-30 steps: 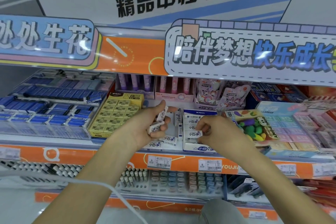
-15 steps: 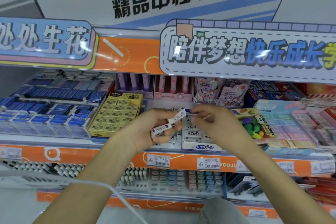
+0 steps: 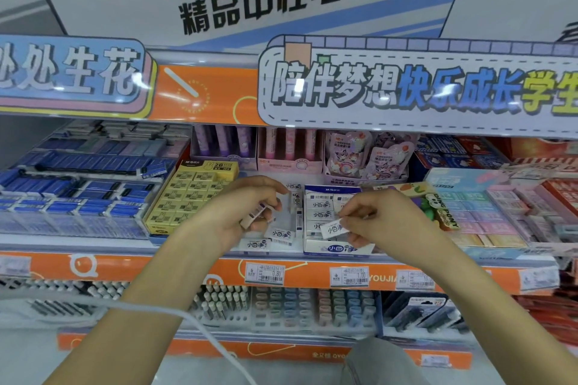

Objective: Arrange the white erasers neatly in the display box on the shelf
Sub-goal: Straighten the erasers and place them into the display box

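Note:
A white and blue display box [image 3: 336, 249] stands on the middle shelf, partly filled with rows of white erasers [image 3: 320, 206]. My right hand [image 3: 380, 217] pinches one white eraser [image 3: 334, 229] flat over the box's front rows. My left hand [image 3: 239, 212] is left of the box and holds a white eraser [image 3: 256, 213] on edge. Several loose white erasers [image 3: 280, 236] lie on the shelf between my left hand and the box.
A yellow eraser box [image 3: 187, 197] sits left of my left hand, with blue erasers [image 3: 81, 191] beyond. A colourful box [image 3: 438, 206] and pastel erasers [image 3: 488, 212] lie to the right. The orange shelf edge [image 3: 194, 269] carries price tags. A white cable [image 3: 156, 309] crosses my left forearm.
My right hand took an eraser from my left hand up at the box's back and has lowered it over the front rows. My left hand now holds fewer erasers.

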